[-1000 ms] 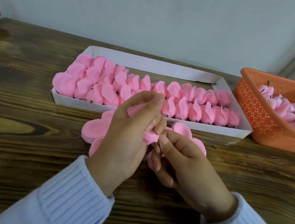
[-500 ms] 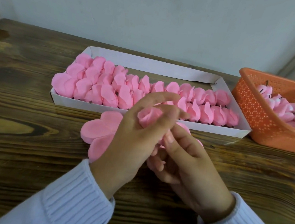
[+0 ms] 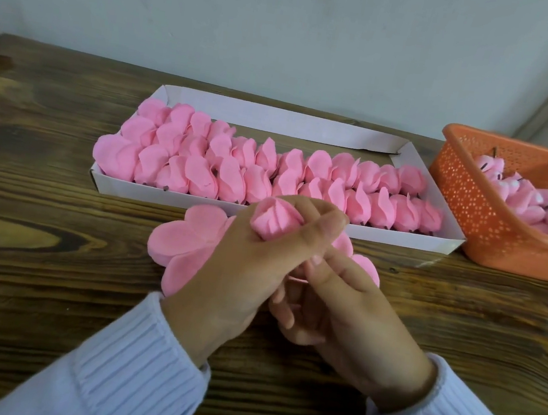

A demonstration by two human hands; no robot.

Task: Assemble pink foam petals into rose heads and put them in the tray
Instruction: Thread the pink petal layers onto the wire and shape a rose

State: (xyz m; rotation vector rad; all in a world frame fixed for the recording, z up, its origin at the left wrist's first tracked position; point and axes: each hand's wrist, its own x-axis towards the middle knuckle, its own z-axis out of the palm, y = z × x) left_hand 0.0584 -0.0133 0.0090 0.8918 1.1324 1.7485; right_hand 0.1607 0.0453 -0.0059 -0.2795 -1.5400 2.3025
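Rose head (image 3: pixel 274 223) clamped in left hand's (image 3: pixel 240 272) curled fingers — right hand (image 3: pixel 348 320) curls beneath, grip hidden; one tray (image 3: pixel 276 118), two rows of heads (image 3: pixel 200 177), one basket (image 3: pixel 473 204).

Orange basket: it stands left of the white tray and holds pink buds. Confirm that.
Not quite. The head view shows the orange basket standing right of the white tray, not left of it. The rest holds: the basket has pink buds inside.

Head-worn, close, down onto table (image 3: pixel 34 267)
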